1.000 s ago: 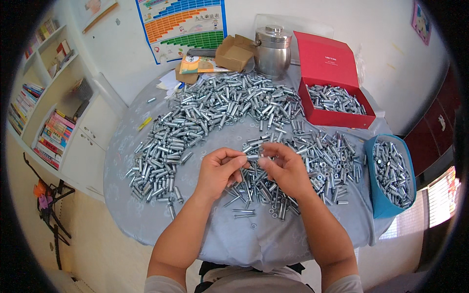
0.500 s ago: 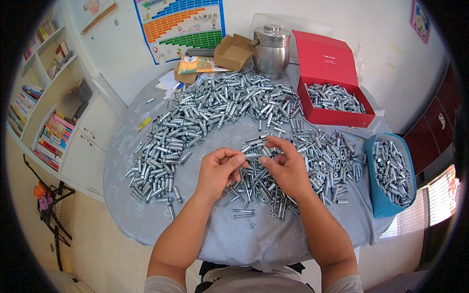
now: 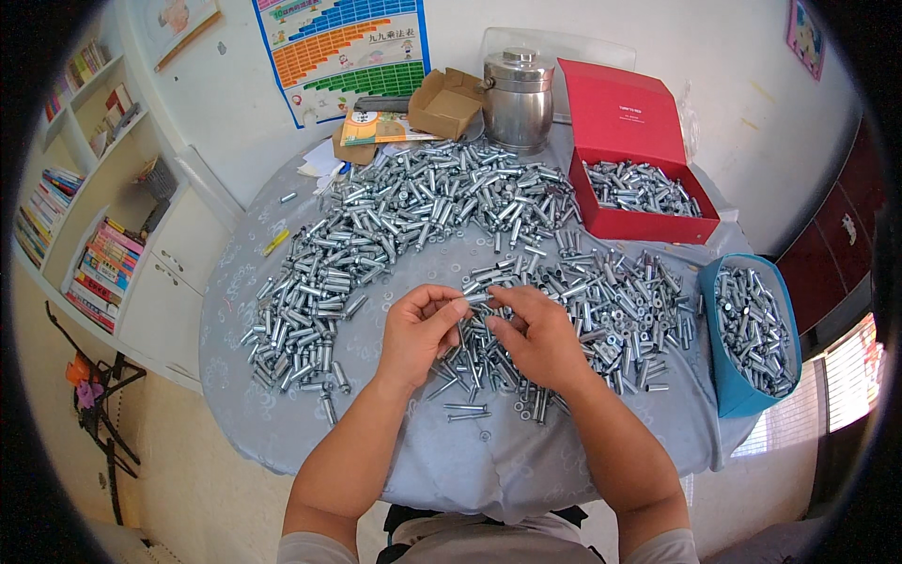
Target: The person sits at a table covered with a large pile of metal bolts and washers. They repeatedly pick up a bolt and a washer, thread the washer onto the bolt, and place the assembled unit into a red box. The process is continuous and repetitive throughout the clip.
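Observation:
My left hand (image 3: 418, 336) is closed in a pinch, thumb against the bent forefinger, on a small silver metal cylinder (image 3: 478, 298). At the cylinder's other end the fingertips of my right hand (image 3: 543, 340) close in on it, thumb held below the forefinger. Whether it is a bolt or a sleeve is too small to tell. Beneath both hands spreads a pile of loose sleeves, thin bolts, nuts and washers (image 3: 620, 324). A curved heap of silver sleeve anchors (image 3: 395, 202) lies beyond it and to the left.
On the right stand an open red box (image 3: 648, 227) and a blue fabric bin (image 3: 752, 399), both filled with metal pieces. A steel pot (image 3: 519, 99), a brown carton (image 3: 446, 101) and a booklet (image 3: 385, 127) sit at the back. A yellow tool (image 3: 276, 242) lies on the grey tablecloth (image 3: 235, 376).
My right hand has moved slightly left, and its forefinger has come down from a raised position to the piece at the left fingertips. My left hand has stayed nearly still.

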A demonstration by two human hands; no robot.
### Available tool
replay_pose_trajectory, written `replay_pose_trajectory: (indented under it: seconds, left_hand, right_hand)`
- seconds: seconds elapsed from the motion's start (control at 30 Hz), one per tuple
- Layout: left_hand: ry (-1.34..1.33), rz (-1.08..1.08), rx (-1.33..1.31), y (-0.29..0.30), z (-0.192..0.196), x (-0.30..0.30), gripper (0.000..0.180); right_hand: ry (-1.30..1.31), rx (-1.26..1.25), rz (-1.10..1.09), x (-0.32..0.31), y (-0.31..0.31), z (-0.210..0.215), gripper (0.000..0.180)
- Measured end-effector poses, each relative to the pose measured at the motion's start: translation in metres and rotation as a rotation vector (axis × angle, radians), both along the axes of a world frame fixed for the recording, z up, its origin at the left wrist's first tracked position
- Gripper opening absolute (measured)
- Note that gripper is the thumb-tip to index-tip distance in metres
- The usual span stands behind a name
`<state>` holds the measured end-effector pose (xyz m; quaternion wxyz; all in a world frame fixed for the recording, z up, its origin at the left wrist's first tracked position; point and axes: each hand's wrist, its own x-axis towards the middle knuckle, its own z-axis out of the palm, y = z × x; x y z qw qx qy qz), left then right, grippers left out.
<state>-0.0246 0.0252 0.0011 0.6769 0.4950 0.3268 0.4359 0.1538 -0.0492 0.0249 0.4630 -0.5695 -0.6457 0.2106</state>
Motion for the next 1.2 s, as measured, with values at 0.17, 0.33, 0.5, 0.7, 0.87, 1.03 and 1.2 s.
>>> replay_pose_trajectory:
  seconds: [0.17, 0.33, 0.5, 0.7, 0.87, 1.03, 1.2]
  left_hand:
    - [0.056, -0.020, 0.001, 0.000, -0.003, 0.002, 0.019]
    - [0.040, -0.024, 0.006, -0.005, 0.003, 0.006, 0.018]
    - [0.142, 0.018, 0.048, -0.006, 0.001, 0.006, 0.017]
    - [0.268, 0.109, 0.314, -0.002, -0.009, 0.010, 0.020]
    - [0.480, 0.026, 0.414, -0.008, 0.001, 0.006, 0.020]
    - [0.561, 0.054, 0.390, -0.018, 0.016, -0.010, 0.021]
    - [0.651, 0.202, 0.444, -0.039, 0.013, -0.068, 0.021]
  right_hand:
    - [-0.025, 0.087, 0.003, 0.001, 0.001, -0.007, 0.030]
    - [0.049, 0.047, -0.058, -0.002, 0.002, -0.006, 0.029]
    - [0.122, 0.072, -0.070, -0.001, 0.005, -0.011, 0.024]
    - [0.154, 0.099, -0.320, 0.012, 0.008, -0.012, 0.021]
    - [0.121, 0.135, -0.301, 0.012, 0.008, -0.014, 0.023]
    - [0.088, 0.143, -0.182, 0.004, 0.006, -0.012, 0.022]
    - [0.027, 0.117, -0.098, -0.012, 0.002, -0.006, 0.018]
